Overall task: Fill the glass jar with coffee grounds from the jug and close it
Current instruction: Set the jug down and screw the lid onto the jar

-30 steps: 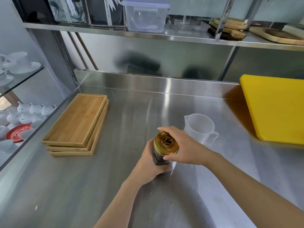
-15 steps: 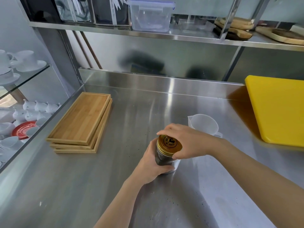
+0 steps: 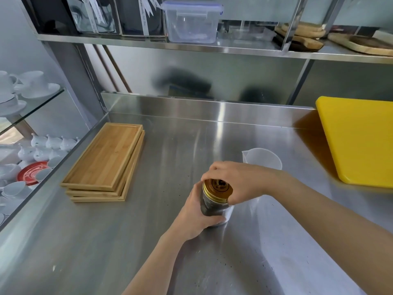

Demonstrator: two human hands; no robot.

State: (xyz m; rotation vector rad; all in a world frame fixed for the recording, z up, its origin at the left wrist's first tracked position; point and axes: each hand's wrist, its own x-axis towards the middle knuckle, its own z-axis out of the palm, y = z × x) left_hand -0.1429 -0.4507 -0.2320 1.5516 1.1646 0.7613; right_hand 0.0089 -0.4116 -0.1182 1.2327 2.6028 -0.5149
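The glass jar (image 3: 213, 208) stands on the steel counter (image 3: 170, 162), dark with coffee grounds inside. Its gold lid (image 3: 218, 189) sits on top. My left hand (image 3: 194, 216) wraps the jar's body from the near left. My right hand (image 3: 238, 180) grips the lid's rim from the right and far side, fingers curled over it. Just behind my right hand stands the translucent plastic jug (image 3: 262, 159), which looks empty; its lower part is hidden by the hand.
A stack of bamboo trays (image 3: 104, 162) lies to the left. A yellow cutting board (image 3: 359, 141) sits at the right. Coffee specks dot the counter near the jar. White cups (image 3: 25, 88) fill glass shelves far left; a plastic box (image 3: 191, 21) sits on the overhead shelf.
My right hand has turned on the lid, fingers moving further round its rim. The jar and my left hand stay in place. The view has shifted slightly.
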